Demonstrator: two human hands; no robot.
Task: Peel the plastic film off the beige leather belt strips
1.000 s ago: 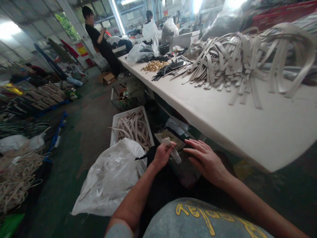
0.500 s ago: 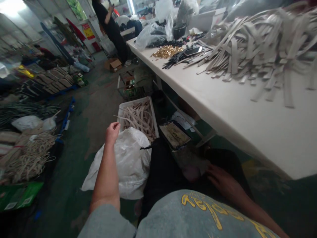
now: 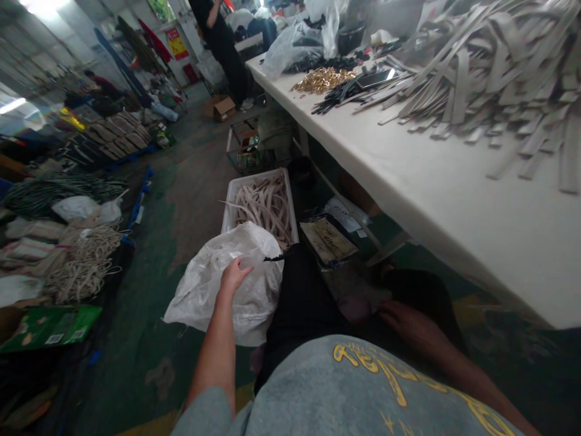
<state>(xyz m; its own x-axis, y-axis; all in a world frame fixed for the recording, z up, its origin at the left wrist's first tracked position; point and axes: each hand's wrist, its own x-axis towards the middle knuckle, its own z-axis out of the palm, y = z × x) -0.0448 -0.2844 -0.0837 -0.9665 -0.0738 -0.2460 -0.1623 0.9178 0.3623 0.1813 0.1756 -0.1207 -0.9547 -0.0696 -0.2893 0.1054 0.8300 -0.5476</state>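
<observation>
My left hand (image 3: 235,274) is over a white woven plastic sack (image 3: 204,266) on the floor by my leg. Its thumb and fingers look apart, and whether the fingertips touch the sack I cannot tell. A thin black strip (image 3: 273,259) lies along the sack's edge near my knee. Beyond the sack, a white plastic crate (image 3: 230,192) holds many beige straps (image 3: 265,206). In the shade below the table, my right hand (image 3: 399,318) rests by my right thigh with fingers stretched out, close to a dim translucent plastic bag (image 3: 358,287).
A white-topped table (image 3: 436,181) runs along my right, bearing grey-beige straps (image 3: 481,72), gold metal pieces (image 3: 323,80) and black strips (image 3: 336,98). A flat package (image 3: 327,241) lies underneath. Cord bundles (image 3: 86,260) lie at left. A person (image 3: 222,48) stands beyond.
My left hand has moved from the crate side back over the sack, and its fingers have spread. The view has shifted slightly; my right hand stays by my thigh.
</observation>
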